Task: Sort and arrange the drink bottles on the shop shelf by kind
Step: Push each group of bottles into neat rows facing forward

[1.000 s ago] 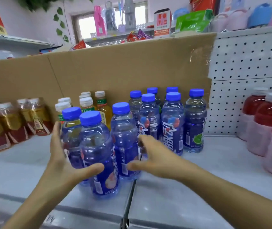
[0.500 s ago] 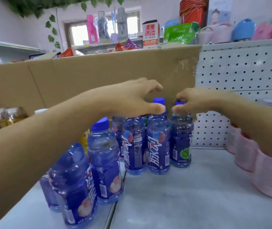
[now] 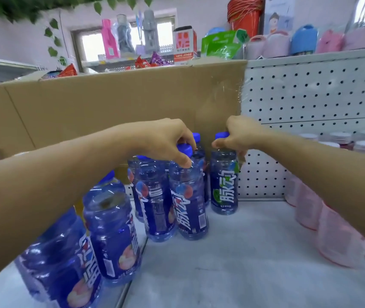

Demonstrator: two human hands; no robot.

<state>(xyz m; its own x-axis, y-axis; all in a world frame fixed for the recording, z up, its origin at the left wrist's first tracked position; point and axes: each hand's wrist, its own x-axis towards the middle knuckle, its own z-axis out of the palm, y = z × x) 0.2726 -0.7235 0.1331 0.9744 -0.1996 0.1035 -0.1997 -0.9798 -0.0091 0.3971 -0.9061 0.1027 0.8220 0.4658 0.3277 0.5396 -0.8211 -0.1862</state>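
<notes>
The translucent blue plastic bottle with a green lime on its label (image 3: pixel 224 187) stands upright on the pale grey shelf board (image 3: pixel 254 263). The right hand (image 3: pixel 239 134) has its fingers curled round the bottle's blue cap from above. Just left of that grip, the left hand (image 3: pixel 166 141) closes over the cap of a blue bottle with a red fruit label (image 3: pixel 188 196), with the thumb pressed on its shoulder. Both bottles appear to rest on the board.

The lime bottle looks like the odd kind here, so the step is probably to part it from its neighbours. A grip lower on the neck would hold a full bottle more securely than the cap alone. It should be lifted straight up and set down with the label facing forward.

Both labels carry large white characters, 脉动, running upward; the small print cannot be read. Nearer than the left grip stand blue bottles with peach pictures (image 3: pixel 112 236). Right of the right grip are pink-wrapped bottles with white caps (image 3: pixel 332 230). Behind both grips are a brown cardboard sheet (image 3: pixel 110 107) and a white pegboard (image 3: pixel 310 103). Above them, a red-and-white box (image 3: pixel 185 44) reads "LOVE".
</notes>
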